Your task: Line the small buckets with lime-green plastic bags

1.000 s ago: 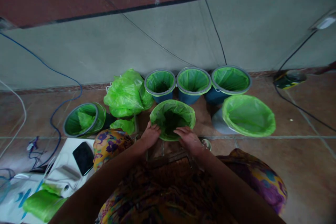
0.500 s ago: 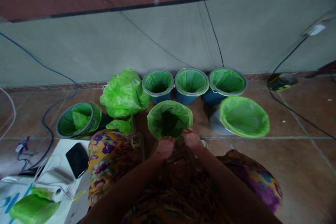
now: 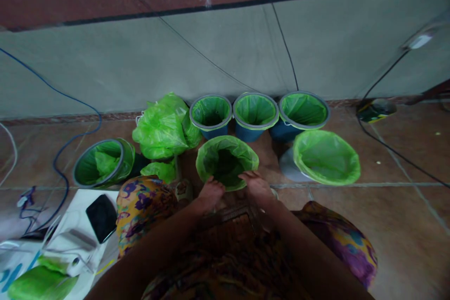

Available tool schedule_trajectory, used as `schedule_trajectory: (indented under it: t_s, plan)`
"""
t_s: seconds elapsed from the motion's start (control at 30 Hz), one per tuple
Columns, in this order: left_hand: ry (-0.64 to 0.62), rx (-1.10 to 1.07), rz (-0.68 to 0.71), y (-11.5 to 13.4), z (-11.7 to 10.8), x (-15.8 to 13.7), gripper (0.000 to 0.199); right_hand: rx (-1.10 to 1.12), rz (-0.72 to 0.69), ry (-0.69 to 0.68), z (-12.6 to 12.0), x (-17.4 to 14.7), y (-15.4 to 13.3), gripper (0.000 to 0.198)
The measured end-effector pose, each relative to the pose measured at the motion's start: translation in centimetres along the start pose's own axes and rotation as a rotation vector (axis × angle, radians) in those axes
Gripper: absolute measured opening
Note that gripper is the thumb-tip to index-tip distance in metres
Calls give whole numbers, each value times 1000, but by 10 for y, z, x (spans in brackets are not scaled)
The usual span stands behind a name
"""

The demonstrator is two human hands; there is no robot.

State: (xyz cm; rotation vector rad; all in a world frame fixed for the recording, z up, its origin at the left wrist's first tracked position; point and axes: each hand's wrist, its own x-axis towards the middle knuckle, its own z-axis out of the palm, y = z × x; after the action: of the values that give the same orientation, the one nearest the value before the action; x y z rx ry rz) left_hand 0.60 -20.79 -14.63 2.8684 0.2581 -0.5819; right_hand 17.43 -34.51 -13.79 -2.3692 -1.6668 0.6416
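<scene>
Between my knees stands a bin whose mouth is covered by a green bin liner (image 3: 207, 157), folded out over the rim. Its inside is dark, and its outer wall is mostly hidden from above. My left hand (image 3: 212, 192) pinches the liner's near edge on the left side. On the right side of that near edge, my right hand (image 3: 256, 185) has its fingers curled over the liner, with the fingertips just inside the mouth. To the right is a light grey bin (image 3: 294, 166) with its own green liner (image 3: 326, 157) spread over the rim.
Along the wall stand three blue lined bins with grey rims (image 3: 212, 127). At left are a bulging green bag (image 3: 161, 126) and a tilted bin (image 3: 100, 161). A white table (image 3: 79, 201) holds a phone (image 3: 101, 218) and a green roll (image 3: 42, 283). Cables cross the floor.
My left hand has slid left along the liner's near edge, away from my right hand. My right hand has shifted slightly and reaches over the edge. The bins keep their places.
</scene>
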Motion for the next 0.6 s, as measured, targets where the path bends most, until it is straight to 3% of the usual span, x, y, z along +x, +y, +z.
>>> schedule_trajectory:
  t_s: [0.1,0.2,0.37,0.5,0.6]
  plan:
    - [4,52,-61,-27,-10,-12,19,-6,166,45,-10,-4,18,47]
    - [25,91,-163,-39,-19,-24,24,-17,185,37,-9,-3,27,41]
    - [144,1,-258,-9,-20,-29,29,-55,133,-9,7,1,7,34]
    - [135,-79,-288,18,-7,-20,26,-136,93,-6,17,3,-5,29]
    - [133,-81,-303,21,3,-13,22,-162,118,-10,19,5,-6,28]
